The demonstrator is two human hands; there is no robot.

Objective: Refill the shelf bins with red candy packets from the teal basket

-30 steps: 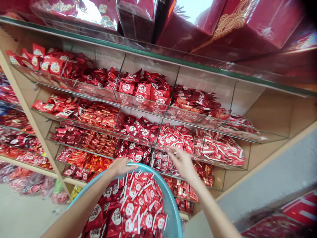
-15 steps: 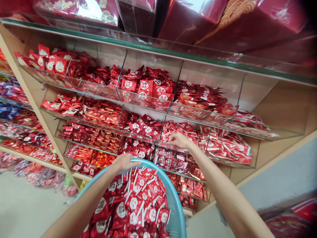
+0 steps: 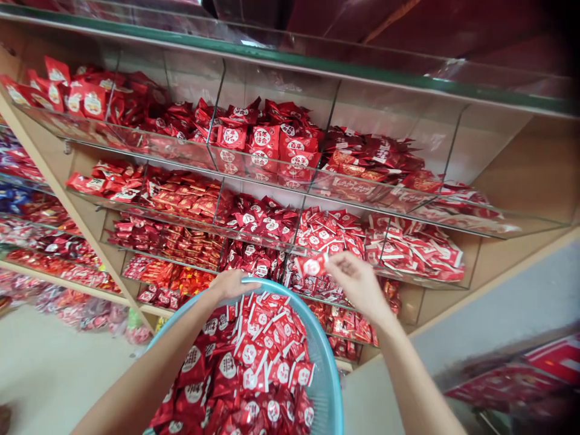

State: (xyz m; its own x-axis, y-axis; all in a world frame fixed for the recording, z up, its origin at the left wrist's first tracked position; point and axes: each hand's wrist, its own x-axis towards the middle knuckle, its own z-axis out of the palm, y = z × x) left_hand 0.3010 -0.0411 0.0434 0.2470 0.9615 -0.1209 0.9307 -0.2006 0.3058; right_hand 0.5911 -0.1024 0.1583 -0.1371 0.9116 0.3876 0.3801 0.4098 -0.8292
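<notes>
A small red-and-white candy packet (image 3: 311,264) is pinched by its edge in my right hand (image 3: 356,281), held in front of the shelf bins. My left hand (image 3: 231,285) grips the far rim of a light-blue plastic basket (image 3: 333,368), thumb lying along the rim. Inside the basket are many red packets (image 3: 254,356) with white round labels, the darker, larger ones to the left and smaller white-edged ones to the right. Just behind my right hand, a glass-fronted bin holds similar red-and-white packets (image 3: 330,232).
Tiered shelves with glass fronts (image 3: 263,175) and dividers hold several kinds of red packets. A thick glass shelf (image 3: 290,57) with dark red boxes juts out above. A wooden upright (image 3: 86,232) stands left. Bagged goods (image 3: 72,311) lie on the floor at left.
My right hand has come out of the bin towards me, now with a packet between its fingers. My left hand stays on the basket rim. The view has shifted slightly.
</notes>
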